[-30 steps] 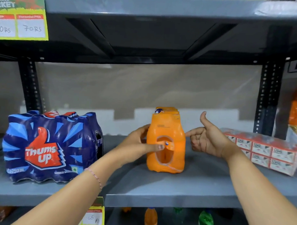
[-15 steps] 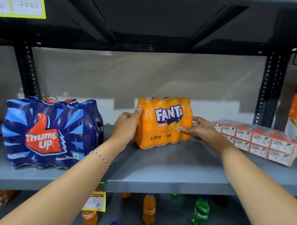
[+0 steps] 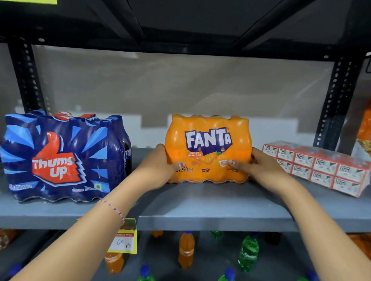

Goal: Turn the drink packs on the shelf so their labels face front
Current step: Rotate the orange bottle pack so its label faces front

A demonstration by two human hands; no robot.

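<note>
An orange Fanta pack (image 3: 208,141) stands upright on the grey shelf (image 3: 199,206), its white logo facing me squarely. My left hand (image 3: 158,166) grips its lower left side, thumb across the front. On the lower right side my right hand (image 3: 261,166) holds it the same way. At the left stands a dark blue Thums Up pack (image 3: 60,157), its red logo turned toward me, with neither hand on it.
A wrapped block of red-and-white cartons (image 3: 322,168) lies right of the Fanta pack. Black uprights (image 3: 335,103) frame the bay, and an upper shelf hangs close overhead. Loose orange and green bottles (image 3: 248,254) and a yellow price tag (image 3: 123,241) sit below.
The Fanta pack went from end-on to label-front, turned by both hands. My hands have slid down to its lower corners. The camera has tilted downward.
</note>
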